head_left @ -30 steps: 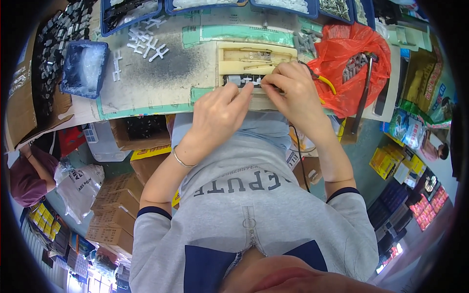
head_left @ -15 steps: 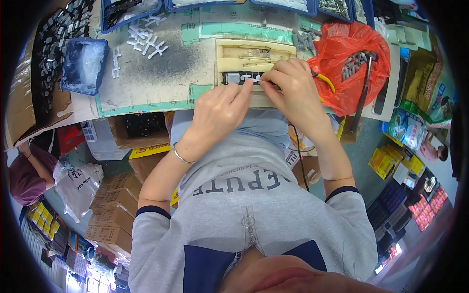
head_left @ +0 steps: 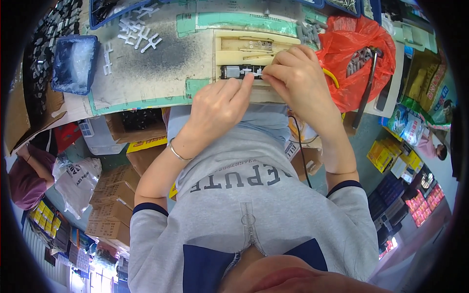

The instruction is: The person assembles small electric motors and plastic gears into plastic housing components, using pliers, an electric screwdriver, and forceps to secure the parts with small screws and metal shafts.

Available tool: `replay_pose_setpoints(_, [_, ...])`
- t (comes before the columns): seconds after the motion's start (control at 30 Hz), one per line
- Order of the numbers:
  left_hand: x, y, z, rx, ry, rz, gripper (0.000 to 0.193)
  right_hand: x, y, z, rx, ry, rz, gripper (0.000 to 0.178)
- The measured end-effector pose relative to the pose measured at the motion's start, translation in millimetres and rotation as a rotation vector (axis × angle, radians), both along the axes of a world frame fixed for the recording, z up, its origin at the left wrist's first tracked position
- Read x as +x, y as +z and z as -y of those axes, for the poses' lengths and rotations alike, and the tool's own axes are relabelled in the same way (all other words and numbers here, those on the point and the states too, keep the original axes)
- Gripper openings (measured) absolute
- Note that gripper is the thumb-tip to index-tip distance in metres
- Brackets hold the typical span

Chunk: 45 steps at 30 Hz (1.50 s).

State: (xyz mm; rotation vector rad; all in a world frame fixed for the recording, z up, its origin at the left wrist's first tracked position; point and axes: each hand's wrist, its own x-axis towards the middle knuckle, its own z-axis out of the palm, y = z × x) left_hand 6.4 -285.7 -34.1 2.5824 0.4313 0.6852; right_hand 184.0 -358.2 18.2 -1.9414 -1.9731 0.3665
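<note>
A narrow black assembly with a silver motor-like block and white plastic parts lies in the front slot of a cream fixture. My left hand is loosely closed over its front side. Its index fingertip presses on a white part in the middle of the assembly, and the thumb is hidden. At the assembly's right end, my right hand is closed in a pinch, thumb and index finger together. A thin white sliver shows by those fingertips, too small to name. My right hand covers that end of the fixture.
A blue tray and loose white forked parts lie left on the table. To the right are a red plastic bag with grey pieces, a hammer and a yellow-handled tool. Another person sits far left.
The table and everything on it have shifted slightly up in the picture. Both hands stay at the assembly; my right hand's fingers have moved slightly, still pinched at its right end.
</note>
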Motion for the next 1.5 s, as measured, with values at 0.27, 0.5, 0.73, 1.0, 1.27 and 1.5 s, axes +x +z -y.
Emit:
replay_pose_setpoints(0.27, [2, -4, 6, -0.005, -0.077, -0.012, 0.039, 5, -9, 10, 0.059, -0.131, -0.185, 0.014])
replay_pose_setpoints(0.5, [-1, -4, 12, 0.062, -0.111, -0.196, 0.048, 4, -9, 9, 0.018, -0.071, -0.119, 0.019])
replay_pose_setpoints(0.73, [-4, -4, 17, 0.039, -0.122, -0.245, 0.054, 5, -9, 7, -0.004, -0.059, -0.149, 0.02])
replay_pose_setpoints(1.0, [-6, -8, 11, 0.057, -0.177, -0.248, 0.059, 7, -7, 4, -0.059, -0.03, -0.16, 0.024])
replay_pose_setpoints(1.27, [-1, 0, 8, 0.201, -0.178, -0.312, 0.054, 8, -9, 6, -0.041, -0.033, -0.153, 0.023])
replay_pose_setpoints(1.5, [-2, -5, 12, 0.274, -0.167, -0.26, 0.053, -1, -8, 8, -0.008, -0.054, -0.106, 0.029])
